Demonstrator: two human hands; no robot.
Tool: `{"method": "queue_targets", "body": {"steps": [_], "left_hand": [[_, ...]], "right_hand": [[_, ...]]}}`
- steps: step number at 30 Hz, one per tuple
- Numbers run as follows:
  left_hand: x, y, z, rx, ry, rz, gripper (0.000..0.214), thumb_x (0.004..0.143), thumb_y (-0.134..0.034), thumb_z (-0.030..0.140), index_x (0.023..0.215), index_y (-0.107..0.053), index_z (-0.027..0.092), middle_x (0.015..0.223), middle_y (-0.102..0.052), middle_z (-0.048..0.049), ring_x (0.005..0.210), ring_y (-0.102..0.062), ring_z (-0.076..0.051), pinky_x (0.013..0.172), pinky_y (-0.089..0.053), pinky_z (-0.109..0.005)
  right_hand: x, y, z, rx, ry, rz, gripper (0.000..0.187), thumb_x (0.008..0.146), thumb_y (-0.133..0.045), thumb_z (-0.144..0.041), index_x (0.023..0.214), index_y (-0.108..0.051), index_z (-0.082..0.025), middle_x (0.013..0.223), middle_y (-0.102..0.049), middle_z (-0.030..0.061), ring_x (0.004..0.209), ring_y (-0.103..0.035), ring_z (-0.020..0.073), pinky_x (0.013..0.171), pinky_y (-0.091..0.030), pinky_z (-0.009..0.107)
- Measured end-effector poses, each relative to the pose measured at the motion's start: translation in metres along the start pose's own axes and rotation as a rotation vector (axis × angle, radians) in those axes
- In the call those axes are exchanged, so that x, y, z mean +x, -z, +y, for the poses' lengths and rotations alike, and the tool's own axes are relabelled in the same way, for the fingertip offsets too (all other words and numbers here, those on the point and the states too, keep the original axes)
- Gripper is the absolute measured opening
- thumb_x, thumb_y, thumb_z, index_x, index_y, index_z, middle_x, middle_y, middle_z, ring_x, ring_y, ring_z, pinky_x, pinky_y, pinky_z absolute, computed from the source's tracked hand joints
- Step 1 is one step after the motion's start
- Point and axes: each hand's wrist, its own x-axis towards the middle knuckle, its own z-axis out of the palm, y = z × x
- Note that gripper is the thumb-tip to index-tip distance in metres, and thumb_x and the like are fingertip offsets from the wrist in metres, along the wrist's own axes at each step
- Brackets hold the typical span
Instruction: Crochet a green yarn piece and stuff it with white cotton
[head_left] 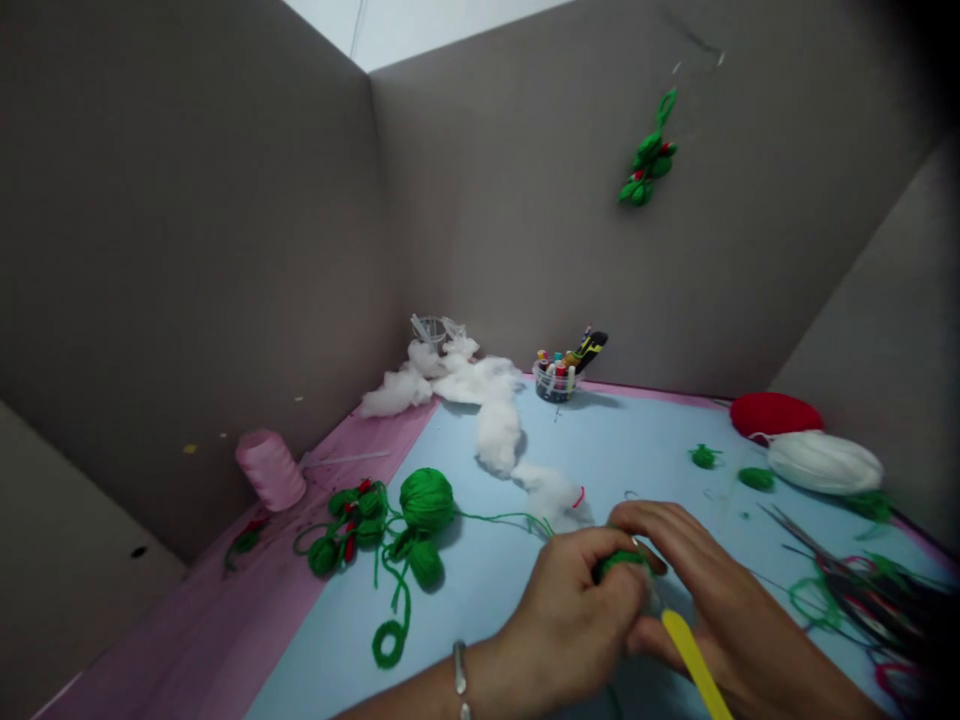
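My left hand (574,605) is closed in a pinch around a small green crocheted piece (619,562), which is mostly covered by fingers. Close against it, my right hand (701,590) curls over the far side of the piece. A yellow-handled crochet hook (694,655) slants down from between the hands, along the right palm; its tip is hidden. Something whitish, blurred, shows beside the piece. Green yarn runs from a green yarn ball (426,500) towards my hands. White stuffing (551,495) lies just beyond them.
Green crocheted pieces with red bits (349,525) lie at left, near a pink spool (270,470). Markers fill a clear tub (555,382). Red yarn (776,413), white yarn (825,462) and scissors (806,540) lie at right. A green ornament (646,165) hangs on the grey partition (510,200).
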Motion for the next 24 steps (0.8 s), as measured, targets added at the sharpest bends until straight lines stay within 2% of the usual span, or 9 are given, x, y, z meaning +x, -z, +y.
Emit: {"method": "queue_targets", "body": {"steps": [3,6,9,12,14,16,20,21,24], "left_hand": [[0.002,0.001,0.002,0.006,0.008,0.042,0.011,0.070,-0.044,0.015,0.064,-0.052,0.017,0.057,-0.039,0.0045,0.056,-0.033,-0.009,0.053,-0.027,-0.023],[0.004,0.004,0.004,-0.044,0.078,0.133,0.014,0.073,-0.047,0.020,0.077,-0.059,0.017,0.055,-0.039,0.0059,0.052,-0.032,-0.009,0.050,-0.026,-0.023],[0.004,0.004,0.003,-0.050,0.059,0.128,0.016,0.073,-0.048,0.023,0.080,-0.060,0.017,0.056,-0.040,0.0058,0.052,-0.033,-0.009,0.050,-0.025,-0.023],[0.004,0.002,-0.002,-0.011,0.063,0.045,0.009,0.068,-0.045,0.019,0.064,-0.053,0.018,0.055,-0.039,0.0053,0.052,-0.032,-0.008,0.050,-0.024,-0.023],[0.004,0.001,-0.004,0.003,0.083,0.009,0.008,0.065,-0.044,0.018,0.058,-0.046,0.019,0.053,-0.036,0.0059,0.050,-0.028,-0.007,0.049,-0.022,-0.023],[0.006,0.003,-0.004,-0.001,0.065,0.041,0.007,0.066,-0.045,0.019,0.059,-0.048,0.019,0.054,-0.036,0.0061,0.051,-0.029,-0.008,0.050,-0.023,-0.023],[0.011,0.010,-0.001,-0.073,0.113,0.165,0.018,0.071,-0.049,0.025,0.081,-0.061,0.017,0.051,-0.038,0.0079,0.047,-0.029,-0.008,0.048,-0.024,-0.022],[0.012,0.011,-0.001,-0.088,0.125,0.188,0.020,0.072,-0.050,0.026,0.084,-0.062,0.017,0.050,-0.037,0.0086,0.045,-0.028,-0.008,0.047,-0.023,-0.022],[0.014,0.013,-0.003,-0.097,0.110,0.212,0.019,0.074,-0.051,0.027,0.085,-0.061,0.017,0.048,-0.036,0.0093,0.043,-0.027,-0.007,0.046,-0.023,-0.022]], "right_hand": [[-0.003,0.005,-0.001,-0.085,0.056,0.046,0.052,0.090,-0.049,-0.057,0.121,-0.052,-0.015,0.105,-0.060,0.0121,0.102,-0.060,0.0248,0.082,-0.052,0.036],[-0.012,0.003,0.004,-0.227,0.039,0.089,0.059,0.087,-0.059,-0.051,0.130,-0.049,-0.012,0.111,-0.055,0.0162,0.117,-0.050,0.0342,0.093,-0.045,0.049],[-0.015,-0.005,0.009,-0.244,0.002,0.069,0.057,0.085,-0.059,-0.052,0.122,-0.052,-0.009,0.106,-0.058,0.0166,0.109,-0.054,0.0334,0.087,-0.048,0.049],[-0.012,-0.010,0.010,-0.101,0.054,-0.017,0.047,0.091,-0.049,-0.054,0.113,-0.055,-0.013,0.098,-0.062,0.0122,0.095,-0.058,0.0257,0.080,-0.053,0.041],[-0.010,-0.008,0.009,-0.066,0.118,-0.048,0.047,0.093,-0.044,-0.054,0.114,-0.055,-0.013,0.098,-0.061,0.0117,0.098,-0.058,0.0251,0.082,-0.053,0.040],[-0.009,-0.003,0.008,-0.127,0.136,-0.019,0.050,0.092,-0.049,-0.051,0.121,-0.053,-0.011,0.103,-0.058,0.0135,0.108,-0.054,0.0281,0.087,-0.050,0.043],[-0.010,0.005,0.007,-0.245,0.088,0.061,0.053,0.086,-0.063,-0.043,0.124,-0.053,-0.007,0.105,-0.055,0.0152,0.113,-0.051,0.0337,0.092,-0.045,0.051],[-0.010,0.005,0.006,-0.253,0.096,0.070,0.046,0.087,-0.063,-0.040,0.118,-0.056,-0.007,0.101,-0.057,0.0140,0.110,-0.052,0.0327,0.092,-0.045,0.050],[-0.005,0.002,-0.001,-0.228,0.162,0.065,0.007,0.091,-0.056,-0.019,0.093,-0.059,-0.013,0.082,-0.059,0.0076,0.094,-0.058,0.0246,0.089,-0.046,0.042]]}}
